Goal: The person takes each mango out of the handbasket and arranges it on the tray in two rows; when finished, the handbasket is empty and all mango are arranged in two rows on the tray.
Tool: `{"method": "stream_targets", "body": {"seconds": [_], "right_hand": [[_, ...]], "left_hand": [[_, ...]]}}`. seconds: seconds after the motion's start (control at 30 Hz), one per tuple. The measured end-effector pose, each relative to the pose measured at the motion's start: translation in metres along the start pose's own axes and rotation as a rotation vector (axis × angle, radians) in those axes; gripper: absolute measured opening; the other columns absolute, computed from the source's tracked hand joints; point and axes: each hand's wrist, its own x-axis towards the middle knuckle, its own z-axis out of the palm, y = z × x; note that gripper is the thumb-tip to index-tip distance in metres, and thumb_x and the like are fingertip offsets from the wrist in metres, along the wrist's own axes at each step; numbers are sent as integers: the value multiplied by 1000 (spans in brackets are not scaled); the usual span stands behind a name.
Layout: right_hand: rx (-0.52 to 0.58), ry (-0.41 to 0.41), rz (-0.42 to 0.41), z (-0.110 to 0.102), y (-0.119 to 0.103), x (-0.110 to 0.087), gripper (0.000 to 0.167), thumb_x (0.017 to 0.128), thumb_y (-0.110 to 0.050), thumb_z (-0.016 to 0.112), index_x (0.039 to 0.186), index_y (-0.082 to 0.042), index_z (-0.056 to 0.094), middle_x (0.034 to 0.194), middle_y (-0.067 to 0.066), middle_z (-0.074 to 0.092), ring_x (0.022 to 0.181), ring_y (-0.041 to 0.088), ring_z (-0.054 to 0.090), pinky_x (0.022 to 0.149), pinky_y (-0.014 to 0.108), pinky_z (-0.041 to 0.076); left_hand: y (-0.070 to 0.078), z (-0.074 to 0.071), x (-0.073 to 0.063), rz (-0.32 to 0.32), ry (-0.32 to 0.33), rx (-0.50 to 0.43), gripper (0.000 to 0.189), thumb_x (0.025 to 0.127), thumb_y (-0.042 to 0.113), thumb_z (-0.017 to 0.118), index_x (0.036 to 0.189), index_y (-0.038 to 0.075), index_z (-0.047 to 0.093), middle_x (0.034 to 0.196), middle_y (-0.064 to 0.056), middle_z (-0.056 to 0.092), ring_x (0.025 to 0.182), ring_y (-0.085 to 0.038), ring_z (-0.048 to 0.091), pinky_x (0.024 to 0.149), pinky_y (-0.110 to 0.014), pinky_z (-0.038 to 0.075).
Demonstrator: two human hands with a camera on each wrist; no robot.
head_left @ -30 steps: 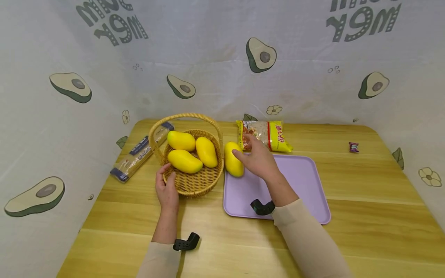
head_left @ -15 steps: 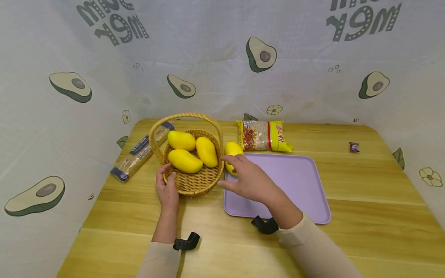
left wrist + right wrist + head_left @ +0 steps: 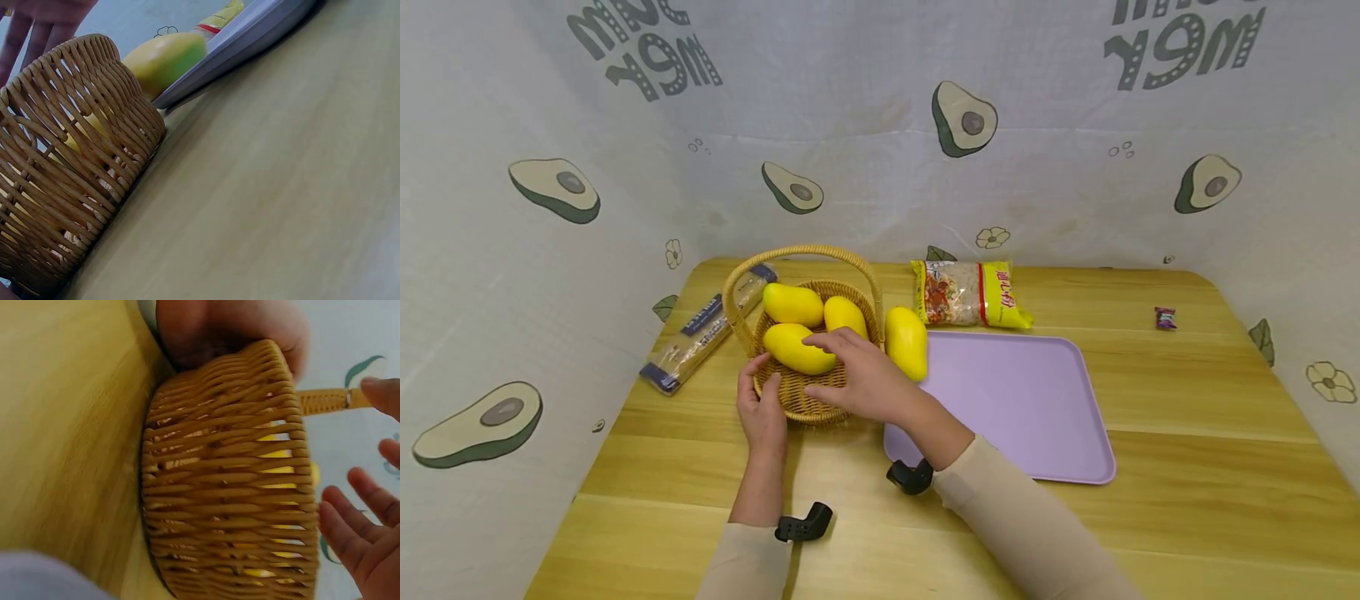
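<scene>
The right hand is in a new place. A second ago it was up by the food bag, hiding part of it. Then it was in front of the loose mango, hiding some of that too. Now it is over the near right part of the basket. Its fingers now hide the low part of the right mango and a bit of the front mango. The loose mango shows better now. The black wrist camera and the sleeve have gone left too.
</scene>
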Motion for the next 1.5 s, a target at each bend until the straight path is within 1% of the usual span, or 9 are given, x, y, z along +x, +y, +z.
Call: {"method": "stream_targets", "body": {"seconds": [0.1, 0.23, 0.43, 0.57, 0.83, 1.07, 1.3, 1.5], "right_hand": [[31, 30, 23, 6, 3, 14, 65, 90, -37, 78, 147, -20, 52, 145, 6, 54, 131, 25, 56, 109, 45, 48], [32, 61, 37, 13, 6, 31, 65, 90, -39, 77, 148, -22, 51, 146, 4, 53, 132, 24, 54, 111, 46, 47], [-23, 80, 15, 23, 15, 52, 67, 90, -38, 77, 150, -22, 50, 148, 3, 50, 135, 23, 50, 114, 41, 43], [-73, 69, 18, 29, 19, 60, 68, 90, -40, 78, 150, -24, 50, 149, 4, 48, 137, 26, 49, 114, 43, 44], [-151, 45, -27, 37, 23, 68, 67, 90, -39, 78, 149, -23, 51, 150, 8, 48, 136, 30, 50, 112, 42, 45], [-226, 25, -19, 40, 25, 70, 70, 89, -42, 78, 151, -24, 50, 153, 8, 47, 138, 28, 49, 114, 41, 44], [-295, -9, -10, 42, 24, 70, 70, 89, -42, 78, 151, -23, 50, 154, 8, 46, 139, 26, 49, 115, 39, 43], [-327, -21, -18, 41, 23, 70, 63, 91, -40, 76, 147, -20, 55, 153, 8, 48, 139, 26, 49, 116, 38, 41]], "left_hand": [[-1, 0, 0, -1, -1, -4, 35, 98, 5, 52, 132, 0, 56, 150, -9, 50, 149, -20, 32, 122, -45, 24], [0, 0, 1, 1, 5, -7, 34, 98, 4, 52, 132, 0, 57, 149, -9, 51, 149, -20, 32, 123, -46, 22], [1, 2, 1, 0, 23, -13, 33, 96, 3, 53, 129, -1, 58, 147, -8, 53, 146, -18, 35, 122, -42, 23], [2, 2, 0, -5, 25, -16, 33, 96, 3, 54, 129, 0, 58, 146, -8, 53, 146, -17, 35, 122, -42, 23], [1, 2, 0, 7, 31, -16, 33, 96, 3, 53, 129, -1, 59, 140, -6, 56, 143, -15, 38, 117, -38, 27], [1, 3, 0, 17, 33, -8, 33, 96, 2, 53, 128, -1, 59, 136, -3, 57, 140, -15, 41, 114, -35, 29], [0, 2, 1, 11, 29, -13, 33, 97, 2, 53, 129, -1, 59, 137, -3, 56, 141, -14, 40, 113, -34, 30], [0, 2, 2, 6, 26, -25, 33, 97, 2, 53, 129, -2, 58, 141, -7, 55, 143, -15, 38, 116, -37, 28]]}}
